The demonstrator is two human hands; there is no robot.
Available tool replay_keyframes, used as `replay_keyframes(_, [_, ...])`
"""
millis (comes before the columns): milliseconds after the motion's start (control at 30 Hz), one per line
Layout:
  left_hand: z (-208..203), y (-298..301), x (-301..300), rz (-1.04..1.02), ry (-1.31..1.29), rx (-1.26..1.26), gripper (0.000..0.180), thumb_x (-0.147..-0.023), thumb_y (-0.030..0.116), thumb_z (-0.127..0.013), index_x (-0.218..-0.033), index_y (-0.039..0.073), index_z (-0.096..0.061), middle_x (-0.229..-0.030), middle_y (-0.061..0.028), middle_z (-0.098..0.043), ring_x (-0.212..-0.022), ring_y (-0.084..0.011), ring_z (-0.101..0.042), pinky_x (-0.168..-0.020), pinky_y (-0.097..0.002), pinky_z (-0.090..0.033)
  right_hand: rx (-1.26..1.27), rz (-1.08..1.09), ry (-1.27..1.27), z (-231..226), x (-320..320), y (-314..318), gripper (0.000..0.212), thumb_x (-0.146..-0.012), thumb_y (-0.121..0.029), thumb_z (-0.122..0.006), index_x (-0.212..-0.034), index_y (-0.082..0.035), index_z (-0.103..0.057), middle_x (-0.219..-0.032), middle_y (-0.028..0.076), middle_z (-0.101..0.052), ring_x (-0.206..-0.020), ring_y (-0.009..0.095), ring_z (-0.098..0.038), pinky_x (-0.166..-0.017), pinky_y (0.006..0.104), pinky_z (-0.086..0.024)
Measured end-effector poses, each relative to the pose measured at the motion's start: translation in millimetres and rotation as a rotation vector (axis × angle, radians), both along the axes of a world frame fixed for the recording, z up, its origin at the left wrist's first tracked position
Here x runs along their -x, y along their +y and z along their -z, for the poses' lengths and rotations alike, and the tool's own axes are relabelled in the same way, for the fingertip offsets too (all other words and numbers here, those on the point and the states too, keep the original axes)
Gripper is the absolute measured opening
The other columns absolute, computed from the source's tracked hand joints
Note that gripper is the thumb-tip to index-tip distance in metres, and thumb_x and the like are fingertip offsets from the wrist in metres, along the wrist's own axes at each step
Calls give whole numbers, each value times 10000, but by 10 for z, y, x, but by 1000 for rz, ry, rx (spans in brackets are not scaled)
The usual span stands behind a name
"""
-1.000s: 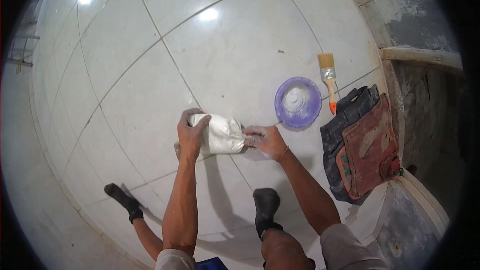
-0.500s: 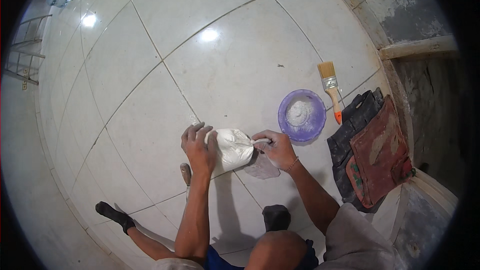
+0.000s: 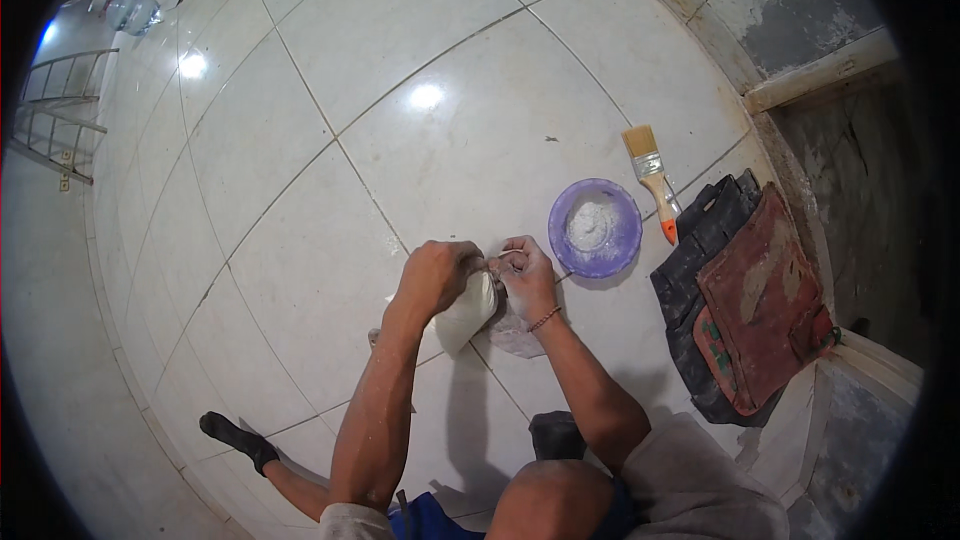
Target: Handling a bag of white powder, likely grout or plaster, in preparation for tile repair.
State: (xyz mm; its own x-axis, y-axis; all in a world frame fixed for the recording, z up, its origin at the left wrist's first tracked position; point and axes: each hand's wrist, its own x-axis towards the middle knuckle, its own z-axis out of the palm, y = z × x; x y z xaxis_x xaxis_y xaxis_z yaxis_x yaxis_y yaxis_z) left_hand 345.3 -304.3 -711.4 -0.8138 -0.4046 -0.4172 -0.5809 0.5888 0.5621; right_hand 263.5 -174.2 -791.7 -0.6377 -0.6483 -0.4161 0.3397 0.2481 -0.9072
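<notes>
Crouched over the white tiled floor (image 3: 300, 270), the person is now bunching the neck of the white powder bag (image 3: 468, 312), which a second ago lay wider and flatter between the hands. The left hand (image 3: 437, 275) is closing in a fist around the bag's top, while the right hand (image 3: 527, 275) is pinching the bag's mouth with curled fingers, so the bag looks nearly shut. At two o'clock from the hands, the purple bowl (image 3: 595, 228) of powder and the paintbrush (image 3: 652, 180) are lying untouched.
</notes>
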Motion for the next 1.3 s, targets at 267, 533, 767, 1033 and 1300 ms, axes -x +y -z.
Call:
replay_keyframes(267, [2, 11, -48, -46, 293, -21, 103, -749, 62, -657, -839, 14, -643, -773, -140, -610, -689, -324, -600, -623, -367, -484, -81, -85, -129, -79, 108, -144, 138, -801, -56, -667, -886, 23, -592, -741, 49, -654, -655, 93, -599, -589, 223, -473])
replay_keyframes(533, [21, -53, -37, -18, 229, 55, 118, -763, 80, -635, -860, 13, -622, -780, -152, -599, -700, -338, -593, -612, -388, -474, 172, -138, -194, -3, 68, -96, 179, -811, 51, -583, -986, 46, -617, -898, 78, -652, -811, 106, -614, -741, 230, -504])
replay_keyframes(767, [-19, -68, -8, -137, 220, -17, 109, -755, 51, -628, -835, 3, -572, -766, -176, -617, -701, -361, -604, -617, -405, -476, 243, -10, -356, -4, -4, -200, 265, -761, 68, -635, -996, 30, -520, -859, 63, -607, -798, 103, -591, -756, 224, -501])
replay_keyframes(1033, [73, -60, -73, -299, 172, -59, 274, -733, 31, -656, -912, -19, -455, -738, -191, -613, -672, -340, -620, -601, -373, -483, 287, -2, -385, 73, -57, -222, 261, -768, 37, -668, -987, 13, -528, -871, 54, -604, -803, 100, -585, -754, 224, -499])
replay_keyframes(1300, [333, -10, -339, -708, 444, -377, 234, -781, 22, -646, -874, 25, -432, -736, -57, -572, -647, -89, -528, -584, -248, -449, 295, -36, -490, -29, -61, -274, 262, -760, 26, -688, -982, 27, -549, -909, 72, -617, -847, 107, -590, -787, 228, -502])
